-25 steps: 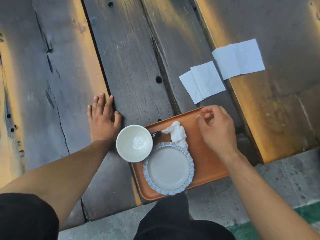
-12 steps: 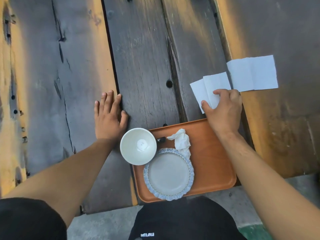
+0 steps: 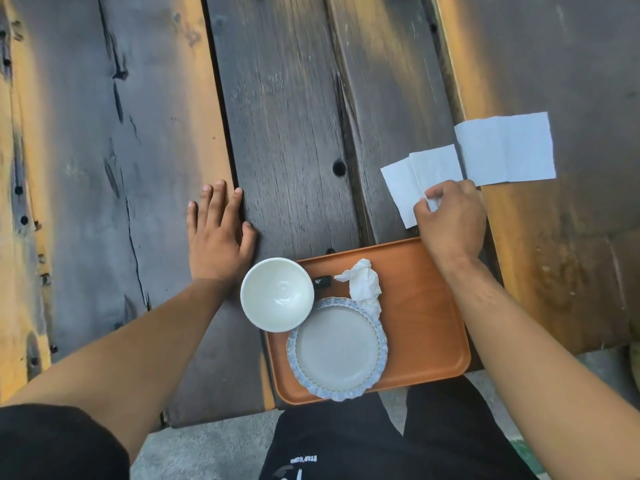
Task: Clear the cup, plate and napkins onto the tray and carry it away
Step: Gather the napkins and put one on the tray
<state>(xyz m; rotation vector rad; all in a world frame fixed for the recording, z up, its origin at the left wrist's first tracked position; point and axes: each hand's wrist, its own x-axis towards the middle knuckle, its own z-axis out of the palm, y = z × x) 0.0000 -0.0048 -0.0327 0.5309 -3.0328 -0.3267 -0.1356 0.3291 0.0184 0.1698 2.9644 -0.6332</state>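
Right hand: grip pinching the near edge of the nearer flat napkin, thumb and fingers curled onto the paper, which bunches slightly at the pinch. That napkin lies on the table just beyond the tray's far right corner. Second flat napkin lies beside it, further right, edges overlapping or touching (cannot tell which).

Left hand: fingers spread flat on the table, holding nothing, just left of the cup.

Orange tray at the table's near edge carries the cup, the plate and a crumpled napkin.
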